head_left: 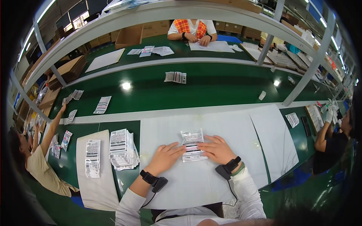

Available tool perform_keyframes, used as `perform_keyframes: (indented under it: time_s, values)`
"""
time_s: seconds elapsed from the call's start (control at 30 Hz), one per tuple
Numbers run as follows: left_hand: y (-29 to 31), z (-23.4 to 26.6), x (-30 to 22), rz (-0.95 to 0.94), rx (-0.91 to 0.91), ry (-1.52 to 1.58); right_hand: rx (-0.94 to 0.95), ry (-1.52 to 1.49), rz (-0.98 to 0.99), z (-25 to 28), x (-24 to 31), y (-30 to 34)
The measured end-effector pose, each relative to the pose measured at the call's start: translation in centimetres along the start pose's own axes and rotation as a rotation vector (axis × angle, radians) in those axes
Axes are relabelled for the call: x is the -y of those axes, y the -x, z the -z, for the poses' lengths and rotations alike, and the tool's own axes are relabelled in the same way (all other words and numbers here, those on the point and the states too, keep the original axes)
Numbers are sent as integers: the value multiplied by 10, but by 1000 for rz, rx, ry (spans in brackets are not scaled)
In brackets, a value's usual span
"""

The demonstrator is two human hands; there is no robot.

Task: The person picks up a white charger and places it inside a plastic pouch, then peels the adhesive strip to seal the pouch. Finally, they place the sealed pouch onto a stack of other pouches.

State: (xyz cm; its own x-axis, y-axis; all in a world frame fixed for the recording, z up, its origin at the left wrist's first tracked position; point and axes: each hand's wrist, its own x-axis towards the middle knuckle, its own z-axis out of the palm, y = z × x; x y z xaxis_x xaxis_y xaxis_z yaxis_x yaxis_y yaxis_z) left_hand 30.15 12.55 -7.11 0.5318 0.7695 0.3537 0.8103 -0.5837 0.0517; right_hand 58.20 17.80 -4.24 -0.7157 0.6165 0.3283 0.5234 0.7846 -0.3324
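A small see-through pouch with printed white panels (pixel 192 138) lies on the white sheet covering the bench (pixel 169 192), in front of me. My left hand (pixel 166 156) rests flat, its outstretched fingertips at the pouch's left edge. From the other side, my right hand (pixel 217 150) lays its extended fingers over the pouch's right edge. Neither hand is closed around it. Left of my left hand sits a thick stack of printed packets or labels (pixel 122 150). Farther left, a smaller printed pile (pixel 92 158) lies on a pale board (pixel 98 192).
Beyond a white rail runs a green belt (pixel 147 96) carrying a few pouches (pixel 175 77). Metal shelf posts (pixel 310 64) frame the bench. One person (pixel 192 30) works opposite, another reaches in at left (pixel 41 162), and a gloved person (pixel 328 132) works at right.
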Motion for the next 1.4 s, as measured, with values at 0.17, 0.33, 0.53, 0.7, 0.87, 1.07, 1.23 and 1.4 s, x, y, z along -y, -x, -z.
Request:
perform_keyframes:
  time_s: [0.17,0.33,0.53,0.7,0.87,1.07,1.23,1.4]
  values:
    - [7,8,5,37,66,117,95,-43,-124,4,-8,8]
    - [12,15,12,-10,83,173,94,-28,-132,9,-12,10]
    - [12,21,12,-36,87,229,14,43,-71,17,6,-3]
    - [13,21,12,-62,82,257,-7,-14,27,-3,43,-15]
    - [22,10,16,-29,83,262,-7,-53,-190,-47,80,-17]
    - [18,-3,10,-32,-11,253,6,-28,-206,-43,86,-11]
    - [16,-4,11,-56,-52,273,-43,-18,-220,-46,81,-14]
    - [19,0,12,-70,-31,262,-8,90,-326,-49,86,-18]
